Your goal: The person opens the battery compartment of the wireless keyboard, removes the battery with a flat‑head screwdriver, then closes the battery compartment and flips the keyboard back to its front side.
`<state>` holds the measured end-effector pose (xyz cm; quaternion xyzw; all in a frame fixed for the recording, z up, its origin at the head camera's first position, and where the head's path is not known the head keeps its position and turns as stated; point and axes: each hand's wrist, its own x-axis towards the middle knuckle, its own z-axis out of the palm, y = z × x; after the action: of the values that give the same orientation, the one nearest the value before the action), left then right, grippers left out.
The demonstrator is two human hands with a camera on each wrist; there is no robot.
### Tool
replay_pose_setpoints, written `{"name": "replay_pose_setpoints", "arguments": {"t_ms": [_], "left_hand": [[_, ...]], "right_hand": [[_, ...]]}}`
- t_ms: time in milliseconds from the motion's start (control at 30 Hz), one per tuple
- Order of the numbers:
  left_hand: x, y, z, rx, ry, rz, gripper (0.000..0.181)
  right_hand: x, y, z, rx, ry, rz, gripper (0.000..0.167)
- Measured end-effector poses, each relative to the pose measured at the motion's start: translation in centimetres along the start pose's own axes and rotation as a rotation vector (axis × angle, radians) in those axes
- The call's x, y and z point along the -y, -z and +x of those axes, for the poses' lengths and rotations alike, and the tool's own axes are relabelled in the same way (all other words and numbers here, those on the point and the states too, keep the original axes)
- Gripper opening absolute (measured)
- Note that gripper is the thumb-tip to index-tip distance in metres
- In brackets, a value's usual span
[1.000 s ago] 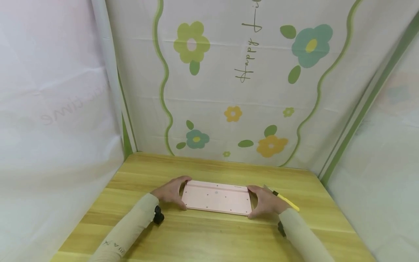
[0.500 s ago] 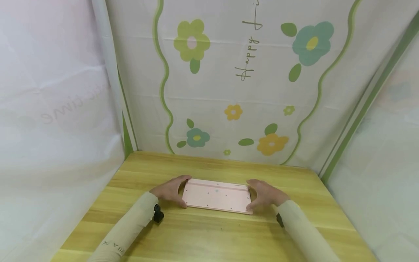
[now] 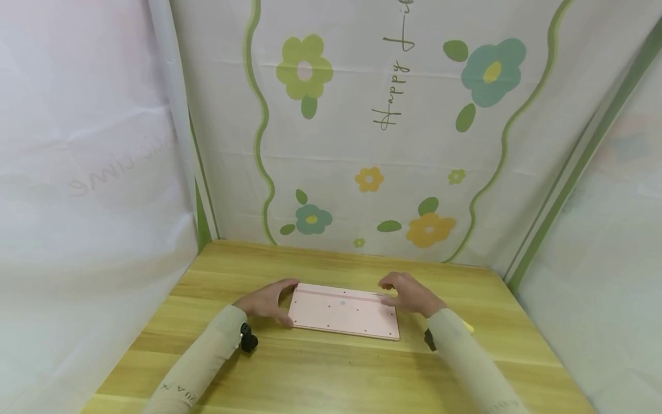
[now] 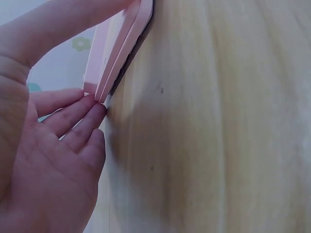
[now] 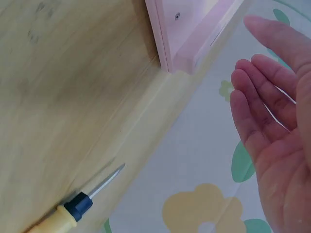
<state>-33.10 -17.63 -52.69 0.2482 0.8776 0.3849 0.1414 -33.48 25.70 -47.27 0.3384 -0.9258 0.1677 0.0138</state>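
Note:
A pink keyboard (image 3: pixel 343 317) lies face down on the table, its underside dotted with several small screws and a raised ridge along the far edge. My left hand (image 3: pixel 265 302) grips its left end, thumb at the near corner and fingers at the far one. The left wrist view shows those fingertips against the pink edge (image 4: pixel 116 58). Above the right far corner hovers my right hand (image 3: pixel 414 294), fingers loosely bent and holding nothing. In the right wrist view this hand (image 5: pixel 274 102) is apart from the keyboard (image 5: pixel 167 29).
A screwdriver (image 5: pixel 77 206) with a yellow handle, dark collar and metal shaft lies on the table to the right; my right sleeve hides most of it in the head view. Behind the wooden table (image 3: pixel 331 379) hangs a white cloth (image 3: pixel 341 132) with printed flowers.
My right hand has let go of the keyboard's right end, then lifted and shifted left and away from me. My left hand keeps its hold, and the keyboard stays almost in place.

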Motion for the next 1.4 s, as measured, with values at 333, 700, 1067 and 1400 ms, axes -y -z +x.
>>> {"name": "replay_pose_setpoints", "arguments": {"t_ms": [333, 700, 1067, 1400], "left_hand": [[-0.1, -0.5, 0.1, 0.008, 0.007, -0.041, 0.119], [-0.1, -0.4, 0.1, 0.008, 0.012, -0.029, 0.119], [0.0, -0.1, 0.0, 0.003, 0.021, -0.012, 0.119], [-0.5, 0.0, 0.0, 0.000, 0.044, 0.009, 0.118]], "right_hand": [[-0.5, -2.2, 0.4, -0.062, -0.018, 0.021, 0.018], [-1.0, -2.8, 0.8, -0.065, -0.033, 0.067, 0.009], [0.1, -0.9, 3.1, 0.140, -0.162, 0.107, 0.010], [0.4, 0.6, 5.6, 0.284, -0.406, 0.174, 0.013]]}}
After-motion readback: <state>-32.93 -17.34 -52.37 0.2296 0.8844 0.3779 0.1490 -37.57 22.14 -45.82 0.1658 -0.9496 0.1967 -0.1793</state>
